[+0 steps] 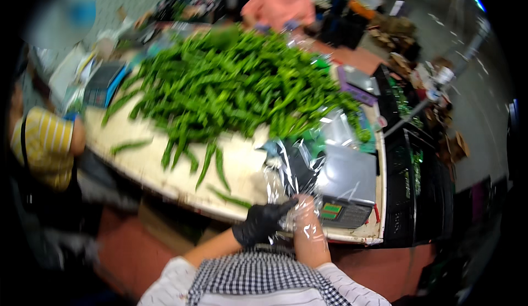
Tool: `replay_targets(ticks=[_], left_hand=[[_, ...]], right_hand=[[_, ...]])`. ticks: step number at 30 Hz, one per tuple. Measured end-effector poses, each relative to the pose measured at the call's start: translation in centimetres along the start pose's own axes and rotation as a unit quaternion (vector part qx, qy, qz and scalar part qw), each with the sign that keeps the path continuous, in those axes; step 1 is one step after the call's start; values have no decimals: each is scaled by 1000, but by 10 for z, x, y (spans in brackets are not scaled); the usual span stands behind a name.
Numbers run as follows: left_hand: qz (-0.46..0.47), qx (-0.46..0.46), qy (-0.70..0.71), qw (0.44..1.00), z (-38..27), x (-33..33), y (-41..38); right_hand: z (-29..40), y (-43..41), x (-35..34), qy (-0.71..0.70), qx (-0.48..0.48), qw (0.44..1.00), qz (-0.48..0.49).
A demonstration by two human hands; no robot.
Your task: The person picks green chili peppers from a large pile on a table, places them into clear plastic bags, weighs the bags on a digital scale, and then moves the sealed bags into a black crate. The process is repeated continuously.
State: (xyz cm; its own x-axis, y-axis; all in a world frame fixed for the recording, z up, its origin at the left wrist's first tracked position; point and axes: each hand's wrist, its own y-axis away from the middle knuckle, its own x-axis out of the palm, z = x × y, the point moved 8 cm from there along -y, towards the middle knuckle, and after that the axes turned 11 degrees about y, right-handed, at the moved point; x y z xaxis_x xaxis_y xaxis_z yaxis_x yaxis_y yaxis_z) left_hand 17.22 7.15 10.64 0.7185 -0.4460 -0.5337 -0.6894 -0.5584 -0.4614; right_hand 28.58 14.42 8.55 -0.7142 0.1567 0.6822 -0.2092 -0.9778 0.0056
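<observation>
My left hand (264, 222), in a black glove, pinches the edge of a clear plastic bag (272, 185) at my right wrist. My right hand (298, 168), dark-gloved, reaches up inside this bag, and the plastic also covers part of my forearm. Glare and blur hide how its fingers are set. Beyond both hands lies a large heap of long green peppers (222, 87) on a pale tabletop (144, 161). Several loose peppers (206, 163) lie near the front of the heap. A digital scale (348, 178) with a metal plate stands just right of my right hand.
A purple-edged scale (358, 85) stands at the back right, a blue-edged one (103, 83) at the back left. Black crates (396, 198) line the right side. A person in yellow stripes (49, 145) is at left; another in pink (280, 5) is across the table.
</observation>
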Motion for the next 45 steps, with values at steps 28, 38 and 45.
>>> replay_targets(ticks=[28,38,45], left_hand=[[-496,-321,-13,806,53,-159,245],[-264,-419,98,863,124,-133,114],[-269,-370,127,880,144,-112,123]], right_hand=[[-124,-68,-5,842,-294,306,333],[-132,-231,3,913,-131,370,113],[-168,-204,-33,816,-19,566,118]])
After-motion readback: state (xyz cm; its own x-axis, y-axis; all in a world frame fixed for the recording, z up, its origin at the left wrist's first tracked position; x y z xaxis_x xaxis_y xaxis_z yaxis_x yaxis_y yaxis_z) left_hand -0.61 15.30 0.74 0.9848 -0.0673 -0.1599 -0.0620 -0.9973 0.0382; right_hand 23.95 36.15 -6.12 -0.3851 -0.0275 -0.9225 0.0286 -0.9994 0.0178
